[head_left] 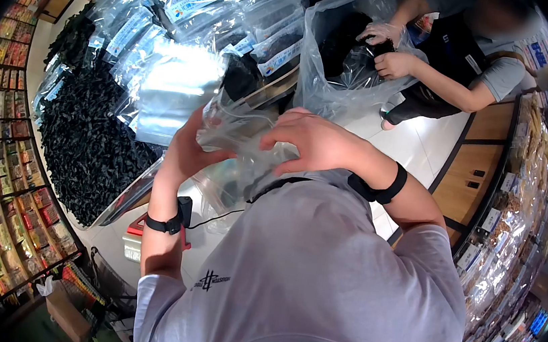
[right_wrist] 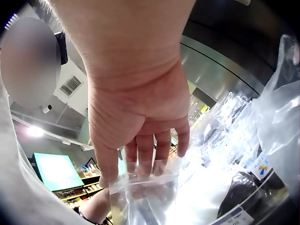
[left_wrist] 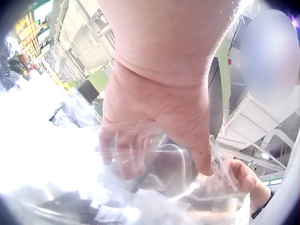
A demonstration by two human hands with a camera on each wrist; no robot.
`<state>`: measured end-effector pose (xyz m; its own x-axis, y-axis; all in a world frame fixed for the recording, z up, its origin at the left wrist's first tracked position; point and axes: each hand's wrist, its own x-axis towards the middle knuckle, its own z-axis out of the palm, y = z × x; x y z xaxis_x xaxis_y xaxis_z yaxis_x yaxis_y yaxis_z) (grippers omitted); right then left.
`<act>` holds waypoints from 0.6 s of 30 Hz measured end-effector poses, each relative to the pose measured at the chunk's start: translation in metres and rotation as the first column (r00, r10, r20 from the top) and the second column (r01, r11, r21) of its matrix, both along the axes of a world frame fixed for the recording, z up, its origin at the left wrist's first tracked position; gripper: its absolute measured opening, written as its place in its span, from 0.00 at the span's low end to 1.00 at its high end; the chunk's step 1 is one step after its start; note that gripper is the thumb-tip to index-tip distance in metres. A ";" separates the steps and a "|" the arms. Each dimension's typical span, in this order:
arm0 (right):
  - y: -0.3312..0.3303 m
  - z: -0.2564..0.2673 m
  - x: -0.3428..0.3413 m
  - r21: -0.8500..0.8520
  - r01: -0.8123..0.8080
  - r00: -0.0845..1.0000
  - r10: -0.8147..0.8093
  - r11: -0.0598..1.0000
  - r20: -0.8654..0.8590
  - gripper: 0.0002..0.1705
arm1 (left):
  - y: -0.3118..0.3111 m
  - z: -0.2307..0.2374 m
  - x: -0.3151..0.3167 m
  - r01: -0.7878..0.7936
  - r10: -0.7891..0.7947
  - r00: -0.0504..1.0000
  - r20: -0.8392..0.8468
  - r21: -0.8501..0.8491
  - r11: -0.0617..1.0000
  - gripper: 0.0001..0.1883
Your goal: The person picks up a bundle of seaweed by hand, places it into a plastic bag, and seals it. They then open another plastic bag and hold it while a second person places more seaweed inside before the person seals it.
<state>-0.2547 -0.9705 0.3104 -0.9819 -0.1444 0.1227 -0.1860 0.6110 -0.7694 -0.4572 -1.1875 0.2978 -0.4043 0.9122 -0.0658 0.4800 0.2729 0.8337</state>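
Observation:
A clear plastic bag [head_left: 243, 157] is between the two hands in front of the shirt. The left hand [head_left: 186, 149] grips its left side; in the left wrist view, the left hand [left_wrist: 157, 105] has its fingers behind clear film and its thumb at the bag's edge. On the other side the right hand [head_left: 318, 142] holds the bag with curved fingers and thumb. From the right wrist, the right hand [right_wrist: 140, 108] shows its fingertips at the upper edge of the bag [right_wrist: 145, 199]. Whether anything lies inside cannot be told.
Shiny flat clear bags [head_left: 178, 89] and labelled packs [head_left: 195, 1] lie beside a dark dried heap [head_left: 81, 142]. Another person [head_left: 462, 57] reaches into a large plastic bag [head_left: 313, 91]. A red-and-silver device [head_left: 134, 239] stands below left; stocked shelves [head_left: 517, 205] line the right.

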 end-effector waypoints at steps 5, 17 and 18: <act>0.033 0.004 0.011 0.063 -0.081 0.993 0.086 0.995 -0.085 0.24 | 0.014 0.015 0.011 -0.112 0.101 0.988 -0.117 -0.087 0.990 0.52; 0.082 -0.017 0.036 0.082 -0.017 0.982 0.032 0.996 -0.189 0.08 | 0.063 0.010 0.022 -0.084 0.074 0.994 -0.077 -0.134 0.987 0.50; 0.084 -0.019 0.037 0.084 -0.016 0.981 0.032 0.996 -0.192 0.08 | 0.066 0.010 0.021 -0.069 0.057 0.994 -0.097 -0.130 0.989 0.50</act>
<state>-0.2181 -0.8866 0.2917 -0.9370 -0.1849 0.2965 -0.3415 0.6641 -0.6651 -0.4357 -1.1218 0.3079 -0.4705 0.8706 -0.1440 0.5317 0.4100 0.7410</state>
